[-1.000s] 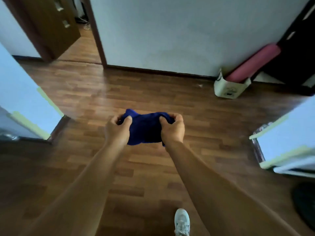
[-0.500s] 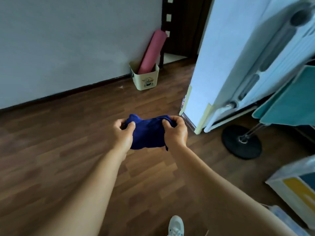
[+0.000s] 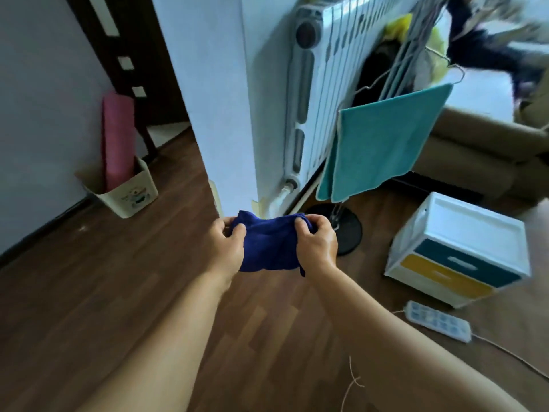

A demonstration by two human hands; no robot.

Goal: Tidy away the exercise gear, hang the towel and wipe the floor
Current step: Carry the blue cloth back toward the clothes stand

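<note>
Head view, looking down along both bare forearms. My left hand point(image 3: 227, 248) and right hand point(image 3: 318, 243) are each closed on one end of a bunched dark blue cloth point(image 3: 269, 243), thumbs on top and fingers curled behind it. The cloth is held in the air between the hands, above the wooden floor point(image 3: 104, 292), with a short corner dangling below the right hand.

Beyond the cloth stands a white radiator point(image 3: 315, 84) mounted on a pale wall. Just beside it, to the right, is a drying rack point(image 3: 407, 55) of thin white bars; a teal towel point(image 3: 383, 144) hangs draped over it, its lower edge above the floor. The round black base point(image 3: 347, 230) of the rack rests on the floor, partly hidden behind my right hand.

At left, a pink rolled mat point(image 3: 117, 138) stands upright in a cream bin point(image 3: 130, 194) set against the wall, near a dark door frame. At right, a white drawer box point(image 3: 457, 251) with a teal front above a yellow one sits on the floor; near it lies a pale blue power strip point(image 3: 438, 321) whose white cord trails off toward the lower right. A loose thread point(image 3: 353, 382) lies on the floor between my forearms.

The upper right corner is blurred: dark cloth and something yellow show there, but I cannot tell what they are.
</note>
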